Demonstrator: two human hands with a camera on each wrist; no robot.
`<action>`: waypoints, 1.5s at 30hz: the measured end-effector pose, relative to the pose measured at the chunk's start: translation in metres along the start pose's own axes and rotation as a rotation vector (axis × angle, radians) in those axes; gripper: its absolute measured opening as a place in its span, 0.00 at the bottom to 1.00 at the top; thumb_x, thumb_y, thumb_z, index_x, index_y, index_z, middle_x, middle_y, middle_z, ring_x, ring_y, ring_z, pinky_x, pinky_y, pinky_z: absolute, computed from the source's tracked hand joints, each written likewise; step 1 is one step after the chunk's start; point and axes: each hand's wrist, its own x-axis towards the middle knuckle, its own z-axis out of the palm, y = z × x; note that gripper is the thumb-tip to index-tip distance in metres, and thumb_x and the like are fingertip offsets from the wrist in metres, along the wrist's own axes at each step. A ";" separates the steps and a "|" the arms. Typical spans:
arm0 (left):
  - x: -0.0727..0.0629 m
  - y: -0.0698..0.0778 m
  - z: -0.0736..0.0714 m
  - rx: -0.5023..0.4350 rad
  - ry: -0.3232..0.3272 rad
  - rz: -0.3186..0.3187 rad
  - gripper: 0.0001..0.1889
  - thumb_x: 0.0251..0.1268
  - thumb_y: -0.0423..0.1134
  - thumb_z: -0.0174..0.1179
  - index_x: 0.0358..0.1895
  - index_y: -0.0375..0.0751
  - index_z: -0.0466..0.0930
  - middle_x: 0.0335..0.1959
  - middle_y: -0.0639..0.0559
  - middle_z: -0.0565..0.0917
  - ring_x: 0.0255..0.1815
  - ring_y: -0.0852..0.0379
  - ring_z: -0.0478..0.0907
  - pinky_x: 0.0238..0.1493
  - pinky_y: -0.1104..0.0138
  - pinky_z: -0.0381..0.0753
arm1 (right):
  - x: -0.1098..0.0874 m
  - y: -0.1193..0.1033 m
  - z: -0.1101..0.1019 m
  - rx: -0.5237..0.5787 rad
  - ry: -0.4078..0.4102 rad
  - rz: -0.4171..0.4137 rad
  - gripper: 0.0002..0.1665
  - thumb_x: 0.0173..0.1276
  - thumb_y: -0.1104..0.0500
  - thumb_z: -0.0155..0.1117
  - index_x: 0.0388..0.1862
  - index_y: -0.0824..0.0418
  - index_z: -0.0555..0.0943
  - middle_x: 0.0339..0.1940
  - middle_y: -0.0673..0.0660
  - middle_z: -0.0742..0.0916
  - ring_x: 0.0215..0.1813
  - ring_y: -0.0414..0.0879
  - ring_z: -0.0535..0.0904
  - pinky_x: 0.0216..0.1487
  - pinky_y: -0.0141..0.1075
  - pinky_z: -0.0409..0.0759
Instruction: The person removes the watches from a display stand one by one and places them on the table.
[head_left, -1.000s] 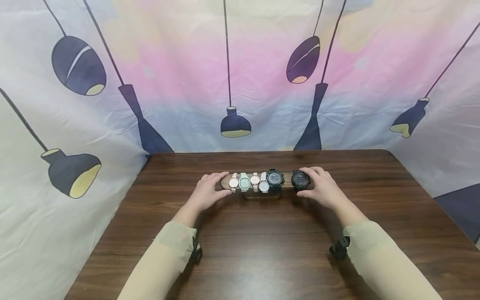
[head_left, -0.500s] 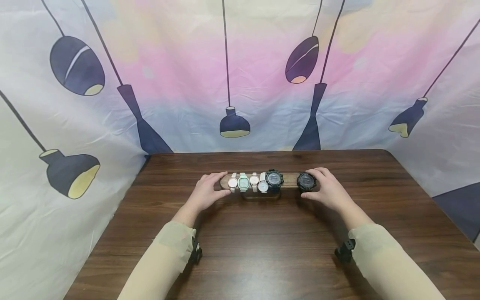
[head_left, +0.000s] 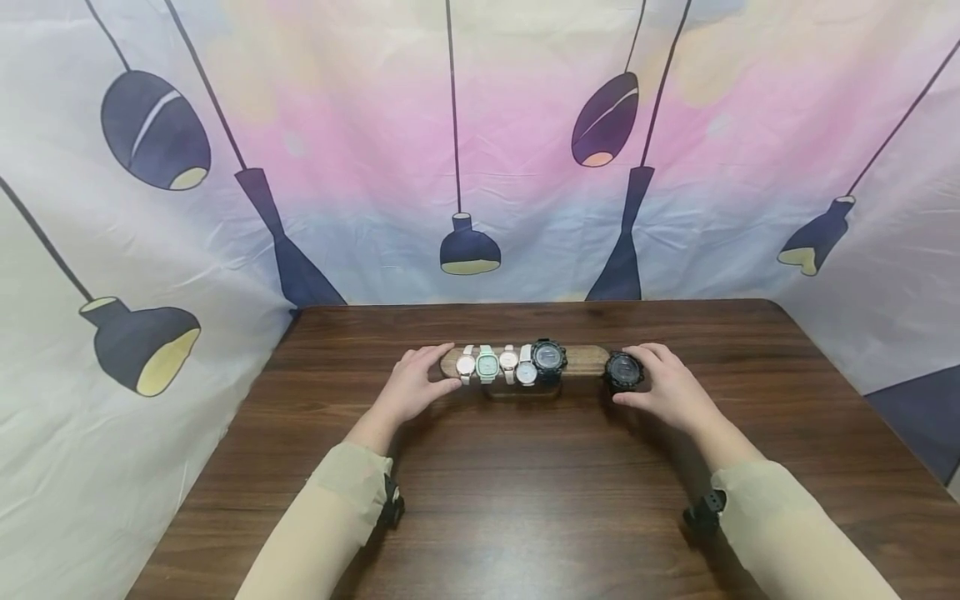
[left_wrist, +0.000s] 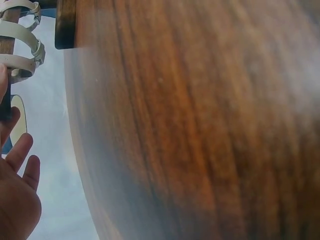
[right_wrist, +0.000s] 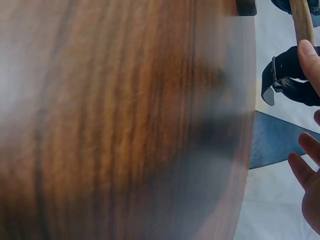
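Note:
In the head view, my left hand grips the left end of a wooden watch stand, thumb at the near side and fingers at the far side. My right hand pinches a black wristwatch at the bar's right end. Its buckled strap hangs in a loop in the right wrist view; whether the bar's tip is still inside the loop, I cannot tell. Along the bar sit a second black watch, a mint-green square watch and several white-strapped watches. The left wrist view shows white straps around the bar.
The stand's base rests on a dark brown wooden table, toward its far edge. Behind the table hangs a pastel cloth printed with lamps. A black wrist device sits by the right sleeve, another by the left.
My right hand has moved to the right along the bar with the black wristwatch, baring the bar's right end. My left hand stays on the left end.

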 end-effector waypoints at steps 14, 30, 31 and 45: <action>0.000 -0.002 0.002 -0.039 0.009 -0.005 0.34 0.59 0.53 0.63 0.67 0.46 0.67 0.63 0.45 0.71 0.63 0.44 0.64 0.62 0.47 0.57 | -0.016 0.002 0.008 -0.046 0.062 -0.073 0.44 0.46 0.43 0.77 0.59 0.60 0.73 0.55 0.64 0.74 0.53 0.65 0.69 0.50 0.59 0.67; 0.001 -0.002 0.003 -0.028 0.019 -0.010 0.34 0.59 0.54 0.62 0.68 0.47 0.66 0.64 0.45 0.70 0.64 0.44 0.63 0.62 0.46 0.57 | -0.028 -0.005 0.018 -0.083 0.101 -0.187 0.42 0.40 0.46 0.80 0.56 0.59 0.76 0.51 0.60 0.76 0.49 0.60 0.72 0.47 0.56 0.69; 0.001 -0.002 0.003 -0.028 0.018 -0.012 0.34 0.59 0.54 0.62 0.68 0.48 0.66 0.64 0.45 0.70 0.64 0.44 0.63 0.62 0.46 0.57 | -0.029 -0.005 0.018 -0.086 0.101 -0.197 0.42 0.40 0.47 0.80 0.55 0.59 0.76 0.51 0.60 0.76 0.49 0.59 0.72 0.48 0.56 0.69; 0.000 -0.003 0.004 -0.023 0.034 0.002 0.34 0.59 0.54 0.62 0.68 0.48 0.66 0.65 0.46 0.70 0.63 0.44 0.63 0.63 0.47 0.57 | -0.033 -0.021 0.018 -0.057 0.011 -0.244 0.43 0.40 0.44 0.79 0.55 0.58 0.77 0.55 0.56 0.75 0.52 0.56 0.70 0.51 0.51 0.69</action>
